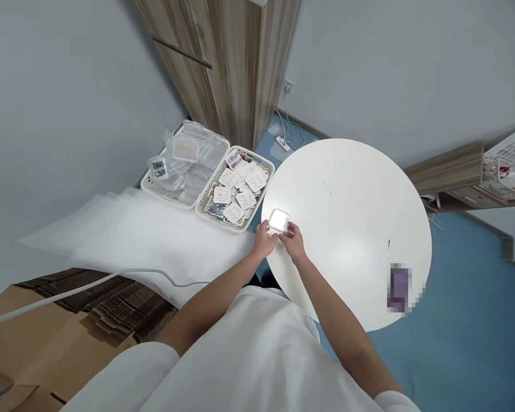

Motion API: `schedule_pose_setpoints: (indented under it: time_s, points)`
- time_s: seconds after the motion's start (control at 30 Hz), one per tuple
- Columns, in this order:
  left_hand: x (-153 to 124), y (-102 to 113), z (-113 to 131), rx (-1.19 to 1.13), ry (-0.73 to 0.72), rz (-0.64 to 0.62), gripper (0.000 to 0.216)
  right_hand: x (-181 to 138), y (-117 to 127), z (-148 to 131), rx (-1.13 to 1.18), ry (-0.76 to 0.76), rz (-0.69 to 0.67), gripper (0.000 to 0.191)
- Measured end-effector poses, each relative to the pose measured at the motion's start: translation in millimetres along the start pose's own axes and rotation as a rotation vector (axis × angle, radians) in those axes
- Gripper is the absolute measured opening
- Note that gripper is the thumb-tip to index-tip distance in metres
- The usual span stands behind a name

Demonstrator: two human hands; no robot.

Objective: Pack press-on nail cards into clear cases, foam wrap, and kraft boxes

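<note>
Over the near left edge of a round white table (352, 189), both my hands hold a small clear plastic case (279, 220) with a bright white face. My left hand (264, 240) grips its left side, fingers curled and thumb along the near edge. On the right side, my right hand (293, 240) pinches the case between thumb and fingers. Glare hides what lies inside it. Just left of the table stands a white basket (271, 166) full of white printed cards (246, 198). Beside that, another white basket (148, 184) holds clear plastic cases (195, 177).
White translucent sheets (154, 234) lie left of me, crossed by a white cable (111, 276). Below them are cardboard boxes (38, 337). A blurred purple object (399, 286) lies at the table's right. A wooden cabinet (227, 68) and power strip (282, 143) stand behind.
</note>
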State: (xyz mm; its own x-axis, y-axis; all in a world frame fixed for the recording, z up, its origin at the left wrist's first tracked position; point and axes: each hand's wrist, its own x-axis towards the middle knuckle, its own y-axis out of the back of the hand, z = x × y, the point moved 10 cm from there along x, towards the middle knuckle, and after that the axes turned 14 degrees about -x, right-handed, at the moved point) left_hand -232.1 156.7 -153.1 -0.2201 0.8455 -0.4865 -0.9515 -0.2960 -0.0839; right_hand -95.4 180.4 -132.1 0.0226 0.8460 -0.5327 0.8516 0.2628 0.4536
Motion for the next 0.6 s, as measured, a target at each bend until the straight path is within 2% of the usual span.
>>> schedule_pose_setpoints:
  time_s: [0.37, 0.6]
  points:
    - [24, -7, 8, -0.128, -0.076, -0.055, 0.064, 21, -1, -20, -0.037, 0.053, -0.011, 0.071]
    - [15, -7, 4, -0.118, -0.095, -0.081, 0.071, 9, -4, -13, -0.028, 0.074, -0.032, 0.076]
